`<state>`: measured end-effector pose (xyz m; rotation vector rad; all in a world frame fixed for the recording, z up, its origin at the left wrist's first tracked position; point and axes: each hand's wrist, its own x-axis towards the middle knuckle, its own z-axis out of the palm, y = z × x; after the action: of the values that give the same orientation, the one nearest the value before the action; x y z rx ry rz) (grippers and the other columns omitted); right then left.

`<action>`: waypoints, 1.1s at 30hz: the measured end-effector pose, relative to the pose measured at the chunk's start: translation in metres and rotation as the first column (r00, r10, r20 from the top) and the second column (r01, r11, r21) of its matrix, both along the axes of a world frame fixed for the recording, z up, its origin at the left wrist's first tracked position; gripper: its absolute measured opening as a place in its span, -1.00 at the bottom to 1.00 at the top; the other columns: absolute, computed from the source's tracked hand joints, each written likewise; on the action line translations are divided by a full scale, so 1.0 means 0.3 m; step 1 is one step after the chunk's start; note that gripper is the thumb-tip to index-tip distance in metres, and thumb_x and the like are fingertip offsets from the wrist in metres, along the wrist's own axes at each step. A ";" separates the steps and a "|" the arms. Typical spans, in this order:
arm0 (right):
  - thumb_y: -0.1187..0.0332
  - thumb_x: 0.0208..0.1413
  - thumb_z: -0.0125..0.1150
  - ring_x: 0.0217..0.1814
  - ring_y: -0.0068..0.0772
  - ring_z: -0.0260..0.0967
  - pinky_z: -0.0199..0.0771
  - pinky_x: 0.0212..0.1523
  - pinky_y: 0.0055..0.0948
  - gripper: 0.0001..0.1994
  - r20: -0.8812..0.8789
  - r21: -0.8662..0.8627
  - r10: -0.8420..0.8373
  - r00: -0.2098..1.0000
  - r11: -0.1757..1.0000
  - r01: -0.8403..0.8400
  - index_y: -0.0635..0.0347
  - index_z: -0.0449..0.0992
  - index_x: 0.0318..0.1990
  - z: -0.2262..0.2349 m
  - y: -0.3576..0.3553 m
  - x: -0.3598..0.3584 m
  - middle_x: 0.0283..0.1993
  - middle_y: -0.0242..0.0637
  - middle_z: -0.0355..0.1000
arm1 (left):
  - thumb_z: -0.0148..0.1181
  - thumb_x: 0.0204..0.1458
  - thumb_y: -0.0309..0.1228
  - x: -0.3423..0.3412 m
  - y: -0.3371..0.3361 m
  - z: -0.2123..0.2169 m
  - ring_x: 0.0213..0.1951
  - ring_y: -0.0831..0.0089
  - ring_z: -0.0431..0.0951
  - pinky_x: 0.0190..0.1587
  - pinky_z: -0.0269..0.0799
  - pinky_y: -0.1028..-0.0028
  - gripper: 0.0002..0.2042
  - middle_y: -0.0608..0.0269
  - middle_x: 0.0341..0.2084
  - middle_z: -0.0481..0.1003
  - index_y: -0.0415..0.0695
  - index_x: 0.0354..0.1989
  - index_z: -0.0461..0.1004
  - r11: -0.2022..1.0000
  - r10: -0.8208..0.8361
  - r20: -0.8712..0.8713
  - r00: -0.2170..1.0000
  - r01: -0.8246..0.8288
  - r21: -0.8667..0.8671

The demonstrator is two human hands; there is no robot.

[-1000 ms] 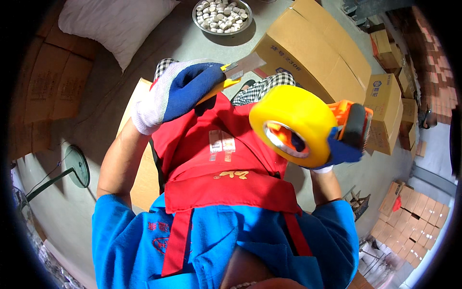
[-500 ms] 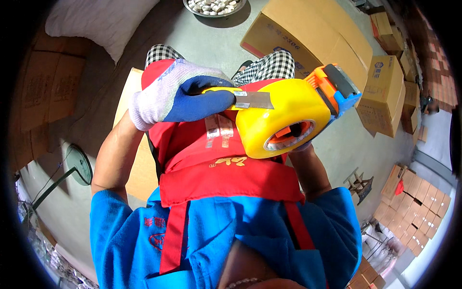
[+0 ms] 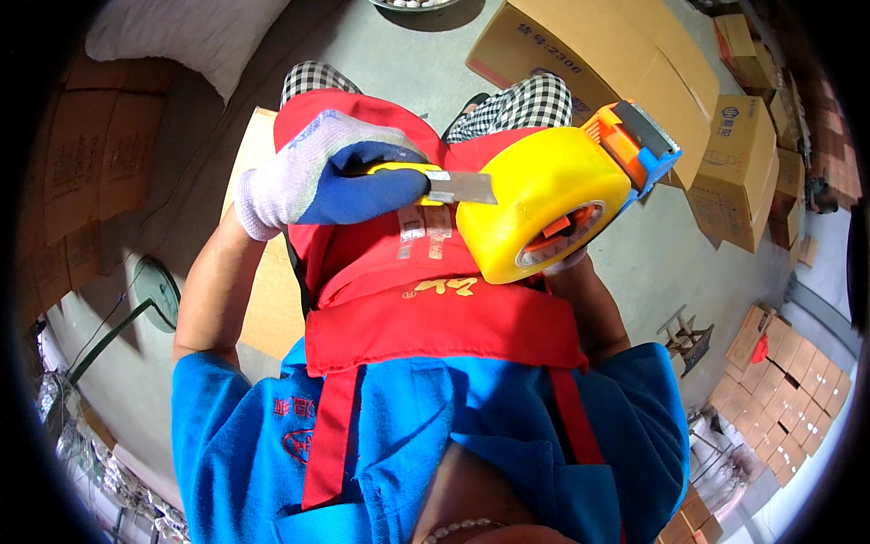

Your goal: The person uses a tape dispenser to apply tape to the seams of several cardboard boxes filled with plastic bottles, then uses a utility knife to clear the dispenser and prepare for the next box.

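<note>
My left hand (image 3: 340, 172), in a white knit glove with a blue coated palm, is closed round a yellow utility knife (image 3: 385, 169). Its wide steel blade (image 3: 467, 187) is out and points right, the tip overlapping the near edge of a big yellow tape roll (image 3: 535, 195). Whether the blade touches the roll cannot be made out. That roll sits on an orange and blue tape dispenser (image 3: 625, 150) with a dark front edge. Behind the roll, only a sliver of my gloved right hand (image 3: 569, 262) shows; its arm leads up to the dispenser, and its fingers are hidden.
A red apron (image 3: 444, 335) covers my lap. Beyond my knees lie a large cardboard box (image 3: 598, 54) and, to its right, a smaller carton (image 3: 732, 172). A metal bowl (image 3: 417, 4) shows at the far edge. Low stools (image 3: 684, 340) stand at right, a white sack (image 3: 186, 41) at far left.
My left hand has drawn the knife slightly left, so less of the blade overlaps the roll. The tape dispenser has shifted a little right and up. The view has tilted slightly too.
</note>
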<state>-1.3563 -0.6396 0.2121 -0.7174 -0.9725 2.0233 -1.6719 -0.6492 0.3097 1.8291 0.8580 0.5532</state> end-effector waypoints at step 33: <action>0.08 0.18 0.11 0.21 -0.20 0.37 0.31 0.26 -0.11 -0.56 -0.113 -0.077 0.009 0.994 0.997 -0.017 0.09 0.42 0.14 -0.039 -0.038 -0.036 0.17 -0.22 0.41 | 0.21 0.13 -0.32 0.085 -0.045 -0.074 -0.46 0.43 0.61 -0.40 0.48 0.52 -0.81 0.22 -0.50 0.59 -0.19 -0.23 0.57 0.990 -0.017 0.162 0.987 -0.006 0.141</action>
<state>-1.3671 -0.6512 0.2004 -0.6320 -0.8397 2.0986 -1.6465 -0.6626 0.2875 1.8829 0.7183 0.7649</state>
